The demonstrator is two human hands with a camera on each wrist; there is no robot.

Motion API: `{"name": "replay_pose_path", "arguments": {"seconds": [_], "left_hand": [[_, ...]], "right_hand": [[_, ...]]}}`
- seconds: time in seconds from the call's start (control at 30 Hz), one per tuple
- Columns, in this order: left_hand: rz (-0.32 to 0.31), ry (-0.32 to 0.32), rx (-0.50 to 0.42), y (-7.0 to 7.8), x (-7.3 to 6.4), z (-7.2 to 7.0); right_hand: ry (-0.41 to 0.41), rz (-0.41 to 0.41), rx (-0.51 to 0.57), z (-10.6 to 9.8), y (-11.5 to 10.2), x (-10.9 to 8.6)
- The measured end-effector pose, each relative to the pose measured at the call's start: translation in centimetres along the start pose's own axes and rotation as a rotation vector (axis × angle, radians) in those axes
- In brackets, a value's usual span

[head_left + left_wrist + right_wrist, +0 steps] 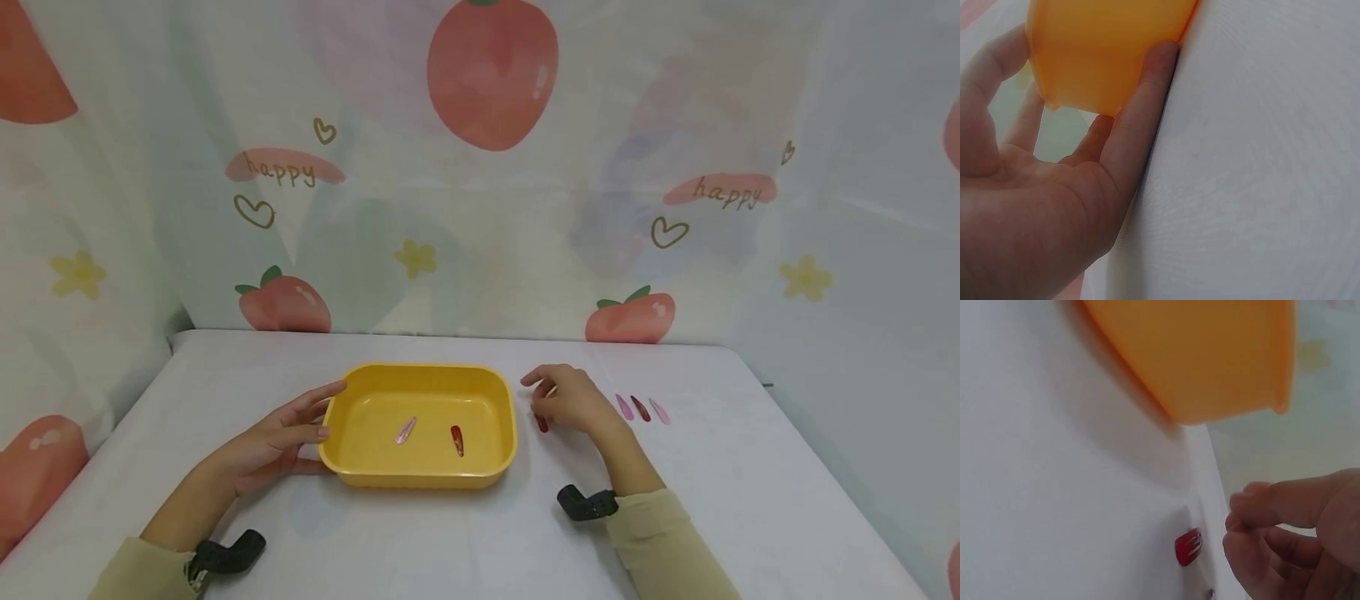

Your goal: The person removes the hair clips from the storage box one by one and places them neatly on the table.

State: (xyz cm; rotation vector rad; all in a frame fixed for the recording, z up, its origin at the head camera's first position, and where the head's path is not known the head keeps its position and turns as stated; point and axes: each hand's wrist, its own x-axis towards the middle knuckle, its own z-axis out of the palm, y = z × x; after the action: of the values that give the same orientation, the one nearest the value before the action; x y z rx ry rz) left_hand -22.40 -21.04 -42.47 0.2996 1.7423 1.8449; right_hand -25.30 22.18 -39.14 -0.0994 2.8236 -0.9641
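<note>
A yellow plastic tray [420, 481] stands on the table with a pink hair clip [406, 430] and a dark red hair clip [457, 441] lying inside. My left hand [266, 450] touches its left end with spread, fairly straight fingers. In the left wrist view, one finger [1147, 94] lies low along the outer wall near the tabletop. To the right of the tray, my right hand [573, 398] hovers with loosely bent fingers over another red hair clip [542, 423]. The right wrist view has this clip [1189, 547] on the table, apart from the fingertips.
Right of my right hand lie a pink clip [625, 407], a red clip [641, 408] and a pale pink clip [660, 411] in a row. A white cloth [420, 550] covers the table. A printed curtain [487, 208] hangs behind and at the sides.
</note>
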Motion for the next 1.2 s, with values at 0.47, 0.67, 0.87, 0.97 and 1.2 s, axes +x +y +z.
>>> {"name": "replay_pose_path", "arguments": {"seconds": [0.47,0.67,0.87,0.97,1.2], "left_hand": [[0.015,-0.019,0.009,0.1,0.1,-0.3],[0.021,-0.028,-0.001,0.0,-0.1,-0.1],[0.022,-0.031,-0.008,-0.4,0.1,0.0],[0.020,-0.022,-0.011,-0.4,0.2,-0.1],[0.013,-0.007,-0.017,-0.3,0.1,-0.4]], "right_hand": [[-0.065,-0.186,0.429,-0.6,-4.0,-1.9],[-0.181,-0.266,0.449,0.5,-6.0,-2.2],[-0.265,-0.304,0.366,2.1,-7.4,-2.0],[-0.294,-0.315,0.326,2.8,-8.1,-1.9],[-0.301,-0.331,0.234,4.6,-9.4,-1.1]]}}
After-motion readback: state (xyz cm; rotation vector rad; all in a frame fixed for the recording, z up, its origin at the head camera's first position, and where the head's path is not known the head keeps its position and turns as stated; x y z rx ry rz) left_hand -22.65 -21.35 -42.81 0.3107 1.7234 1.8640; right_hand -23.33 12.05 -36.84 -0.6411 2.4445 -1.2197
